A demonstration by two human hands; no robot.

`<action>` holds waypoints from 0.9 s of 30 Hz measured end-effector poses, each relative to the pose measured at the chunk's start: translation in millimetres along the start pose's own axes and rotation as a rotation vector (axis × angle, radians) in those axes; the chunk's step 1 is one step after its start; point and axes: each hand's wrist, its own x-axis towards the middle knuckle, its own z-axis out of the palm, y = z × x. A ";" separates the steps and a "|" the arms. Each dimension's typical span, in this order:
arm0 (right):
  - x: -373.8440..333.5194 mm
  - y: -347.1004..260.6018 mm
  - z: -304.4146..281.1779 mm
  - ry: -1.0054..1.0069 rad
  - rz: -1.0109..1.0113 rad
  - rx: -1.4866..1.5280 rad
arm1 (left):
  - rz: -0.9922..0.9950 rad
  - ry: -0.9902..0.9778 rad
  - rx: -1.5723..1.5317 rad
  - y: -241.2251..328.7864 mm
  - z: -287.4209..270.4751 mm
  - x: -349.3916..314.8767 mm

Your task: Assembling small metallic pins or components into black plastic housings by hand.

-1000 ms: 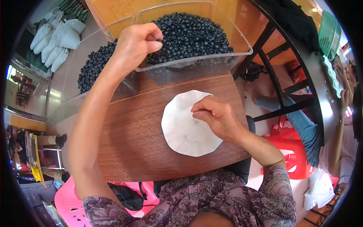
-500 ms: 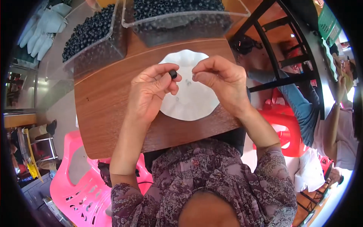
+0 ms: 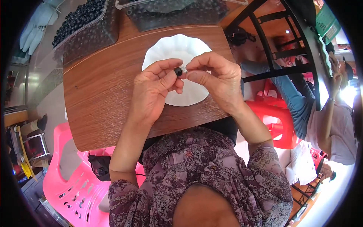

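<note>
Between thumb and forefinger my left hand [image 3: 153,85] pinches a small round black part [image 3: 178,71], which looks like a cap or ring with a hollow. My right hand [image 3: 217,77] is closed in a pinch right beside it, on a tiny clear or silvery piece [image 3: 184,71] whose kind I cannot make out. The fingertips of both hands nearly meet. Beneath them lies a white plate [image 3: 159,49] with a scalloped rim; my hands hide part of it.
Two clear plastic bins [image 3: 90,38] with many small black parts stand at the table's far side. Under the plate is the brown wooden table [image 3: 102,87]. A pink chair [image 3: 72,178] is at the left, a red stool [image 3: 278,125] at the right. Another person [image 3: 329,128] sits at the far right.
My hands have come together, the right bringing its tiny piece up against the black part in the left. The view has shifted, so the table and plate appear higher.
</note>
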 end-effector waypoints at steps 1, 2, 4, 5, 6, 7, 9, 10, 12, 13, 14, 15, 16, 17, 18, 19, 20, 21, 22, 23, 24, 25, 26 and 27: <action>-0.9 1.1 1.1 0.009 -0.026 0.006 | 0.019 0.020 0.026 -2.0 1.5 -1.0; -1.7 2.2 1.8 0.006 -0.021 0.005 | 0.017 0.024 0.021 -4.4 1.6 -1.9; 0.7 4.8 2.4 0.022 -0.080 -0.082 | 0.036 0.040 0.045 -7.2 0.3 -0.1; 2.1 6.6 2.3 0.019 -0.074 -0.083 | 0.032 0.044 0.040 -9.3 -1.8 1.4; 2.1 4.1 2.4 0.011 -0.140 -0.163 | 0.059 0.035 0.036 -9.7 -1.6 0.8; 2.2 2.1 2.5 0.004 -0.206 -0.242 | 0.085 0.026 0.032 -9.7 -1.0 0.2; 3.9 1.9 3.0 0.012 -0.218 -0.272 | 0.085 0.034 0.017 -9.8 0.9 -0.1; 6.0 2.1 3.0 0.021 -0.225 -0.300 | 0.079 0.044 0.003 -9.7 1.7 0.6; 9.7 -0.3 1.9 0.010 -0.234 -0.337 | 0.090 0.050 0.009 -9.6 2.2 3.1; 11.0 -2.3 1.2 0.002 -0.244 -0.374 | 0.100 0.054 0.017 -9.8 2.7 4.1; 9.8 -5.1 0.7 -0.002 -0.183 -0.375 | 0.087 0.063 0.015 -10.6 4.3 2.2; 8.6 -6.1 -0.5 -0.001 -0.130 -0.381 | 0.079 0.063 0.014 -12.7 5.9 1.9; 8.3 -6.5 1.9 0.032 0.004 -0.304 | 0.068 0.089 0.056 -11.9 6.6 0.2; 10.1 -11.5 1.5 0.002 0.100 -0.249 | 0.052 0.091 0.055 -12.1 6.2 -1.4; 12.5 -13.4 -2.2 -0.027 0.199 -0.199 | 0.033 0.089 0.050 -15.4 3.5 -1.2; 14.4 -11.5 -8.5 -0.089 0.289 -0.166 | 0.024 0.073 0.061 -16.3 4.1 -3.2; 16.5 -8.6 -12.5 -0.117 0.373 -0.037 | 0.024 0.051 0.060 -15.5 5.0 -4.2; 17.1 -7.3 -15.8 -0.144 0.461 0.091 | 0.017 0.028 0.056 -15.2 6.4 -5.4; 19.3 -7.9 -17.5 -0.173 0.465 0.095 | 0.008 0.008 0.058 -14.8 6.2 -4.7; 21.6 -9.4 -18.0 -0.180 0.470 0.097 | 0.025 -0.006 0.065 -12.7 6.8 -3.0; 22.4 -10.6 -17.6 -0.190 0.482 0.102 | 0.016 -0.020 0.028 -10.8 7.5 -3.0; 23.5 -7.4 -17.5 -0.193 0.449 0.082 | 0.006 -0.033 -0.010 -9.2 7.3 -2.5; 25.8 -8.5 -17.8 -0.197 0.437 0.080 | -0.001 -0.039 0.000 -9.2 4.8 -0.7; 28.8 -10.5 -18.3 -0.225 0.433 0.048 | 0.007 -0.043 0.003 -6.9 3.5 1.5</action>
